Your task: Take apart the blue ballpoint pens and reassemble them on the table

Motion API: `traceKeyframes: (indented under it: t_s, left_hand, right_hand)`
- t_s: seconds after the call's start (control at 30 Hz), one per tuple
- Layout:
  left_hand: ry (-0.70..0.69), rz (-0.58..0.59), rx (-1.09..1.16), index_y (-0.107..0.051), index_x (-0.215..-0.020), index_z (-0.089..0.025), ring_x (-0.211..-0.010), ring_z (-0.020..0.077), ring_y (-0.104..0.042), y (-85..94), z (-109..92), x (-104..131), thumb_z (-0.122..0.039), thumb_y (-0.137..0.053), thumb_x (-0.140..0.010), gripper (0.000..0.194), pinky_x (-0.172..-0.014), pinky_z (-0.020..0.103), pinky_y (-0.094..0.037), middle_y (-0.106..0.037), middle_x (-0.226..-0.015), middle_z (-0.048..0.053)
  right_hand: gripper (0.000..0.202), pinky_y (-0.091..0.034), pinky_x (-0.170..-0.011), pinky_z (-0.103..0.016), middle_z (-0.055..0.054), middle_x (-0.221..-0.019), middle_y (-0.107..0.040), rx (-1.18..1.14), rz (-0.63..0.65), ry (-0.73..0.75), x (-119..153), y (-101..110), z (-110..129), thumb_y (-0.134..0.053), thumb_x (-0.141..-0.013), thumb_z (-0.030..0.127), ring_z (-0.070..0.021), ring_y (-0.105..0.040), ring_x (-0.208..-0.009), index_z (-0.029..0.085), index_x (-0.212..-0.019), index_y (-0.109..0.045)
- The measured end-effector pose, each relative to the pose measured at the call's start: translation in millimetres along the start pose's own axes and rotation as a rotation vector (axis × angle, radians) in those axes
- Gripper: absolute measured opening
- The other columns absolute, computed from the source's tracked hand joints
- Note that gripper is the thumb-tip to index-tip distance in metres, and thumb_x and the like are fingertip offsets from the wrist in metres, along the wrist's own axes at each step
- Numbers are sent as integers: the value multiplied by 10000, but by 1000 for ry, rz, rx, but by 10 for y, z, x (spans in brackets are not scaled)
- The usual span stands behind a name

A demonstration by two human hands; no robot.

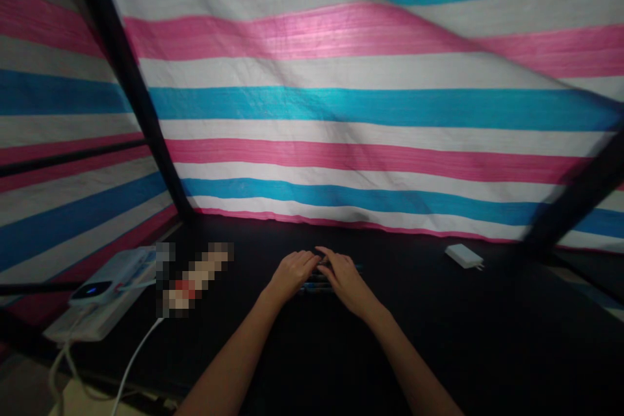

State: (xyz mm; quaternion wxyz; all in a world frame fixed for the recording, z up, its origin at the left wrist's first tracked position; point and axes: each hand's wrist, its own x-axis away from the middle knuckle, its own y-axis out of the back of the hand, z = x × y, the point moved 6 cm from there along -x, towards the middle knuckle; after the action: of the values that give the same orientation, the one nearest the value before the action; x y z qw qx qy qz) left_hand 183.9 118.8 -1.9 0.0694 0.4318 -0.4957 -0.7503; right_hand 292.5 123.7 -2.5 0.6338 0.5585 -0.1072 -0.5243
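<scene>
Head view, left hand (291,271): palm down on the dark table (439,338), fingers curled loosely over a small bundle of thin dark sticks (316,281); whether it grips them I cannot tell.
Head view, right hand (344,275): also palm down, touching the same bundle from the other side, fingertips meeting those of the left hand; a firm grip cannot be made out.
Head view, sticks: they lie crosswise under both hands, toward the table's far edge, about midway along it; a bluish tip pokes out just beyond the right hand. Too dim to say what they are.
Head view, white adapter (465,255): rests near the far right corner, well apart from the hands.
Head view, power bank (110,277): at the left edge, on top of a flat white box, a blue light glowing on it, with a white cable (134,357) trailing off the near edge.
Head view, striped tarp (341,110): pink, white and blue bands hang behind the far edge.
</scene>
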Motion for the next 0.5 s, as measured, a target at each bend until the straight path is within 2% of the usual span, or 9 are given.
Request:
traceKeyframes:
  t_s: [0.07, 0.1, 0.17, 0.23, 0.27, 0.37, 0.5]
  left_hand:
    - [59, 2, 64, -453, -1082, -160, -805, 164, -544, 7, 41, -11, -186, -382, -890, 206, -698, 278, -429, -572, -900, 49]
    - [113, -3, 100, -412, -1137, -158, -836, 168, -540, 13, 84, -15, -215, -404, -886, 258, -723, 283, -433, -565, -934, 55]
    - [230, -16, 159, -331, -1211, -152, -880, 174, -529, 21, 190, -16, -289, -449, -871, 386, -765, 298, -434, -545, -977, 62]
    - [298, -10, 181, -334, -1199, -161, -888, 175, -520, 16, 268, -11, -328, -457, -865, 393, -776, 306, -430, -535, -971, 55]
    - [313, 0, 175, -365, -1167, -168, -883, 173, -518, 10, 290, -8, -324, -445, -871, 344, -774, 306, -426, -533, -961, 49]
    - [308, 52, 124, -466, -1013, -182, -842, 162, -516, -25, 298, 1, -281, -398, -893, 170, -748, 295, -410, -539, -917, 33]
    - [254, 114, 68, -506, -878, -179, -795, 154, -511, -77, 241, 13, -260, -367, -906, 163, -714, 281, -388, -542, -837, 22]
  right_hand:
    - [419, -330, -820, -318, -79, -1065, -582, 38, -17, -37, -7, -32, -26, -308, -899, 376, -173, -511, -954, 170, -1259, -366]
    - [408, -325, -800, -321, -81, -1049, -588, 89, -48, -64, -10, -5, -54, -316, -892, 403, -183, -512, -945, 170, -1208, -424]
    - [377, -303, -757, -325, -67, -924, -622, 213, -120, -126, -13, 113, -126, -348, -865, 466, -197, -522, -875, 179, -971, -567]
    - [406, -277, -706, -317, -43, -726, -615, 319, -188, -213, -3, 267, -226, -379, -835, 509, -186, -524, -764, 176, -702, -570]
    - [414, -265, -686, -313, -33, -668, -600, 360, -216, -259, 7, 338, -281, -391, -824, 508, -180, -520, -732, 175, -630, -544]
    - [364, -238, -650, -307, -24, -619, -588, 444, -251, -360, 42, 450, -431, -426, -791, 448, -174, -515, -701, 177, -568, -520]
    - [291, -232, -654, -308, -33, -674, -616, 472, -243, -424, 77, 431, -550, -438, -762, 393, -181, -522, -735, 177, -601, -550]
